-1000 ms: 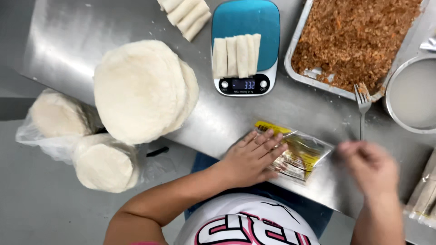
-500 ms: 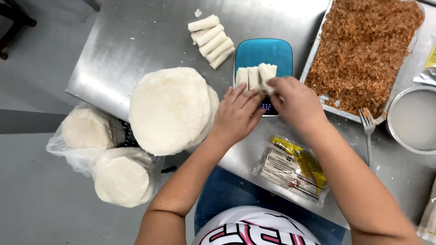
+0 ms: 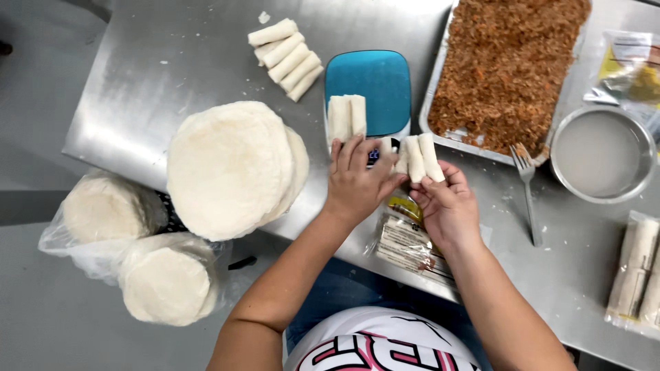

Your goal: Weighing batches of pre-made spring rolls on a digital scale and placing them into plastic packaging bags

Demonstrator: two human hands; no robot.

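Observation:
My right hand (image 3: 447,206) holds two white rolled wraps (image 3: 421,156) just off the near edge of a blue-topped kitchen scale (image 3: 375,82). My left hand (image 3: 357,180) lies over the scale's front and its display, fingers touching the held rolls. Two more rolls (image 3: 346,115) lie on the scale's platform. Under my hands a clear plastic bag with yellow print (image 3: 407,237) rests on the steel table (image 3: 137,82).
A stack of round white wrappers (image 3: 230,165) lies left of the scale, several finished rolls (image 3: 287,58) behind it. A metal tray of brown filling (image 3: 509,69), a fork (image 3: 528,192), a steel bowl of pale liquid (image 3: 601,154), bagged rolls (image 3: 636,271) and bagged wrappers (image 3: 130,247) surround them.
My hands went from the plastic bag to the scale. They have lifted two rolls off the platform toward me, leaving two on it.

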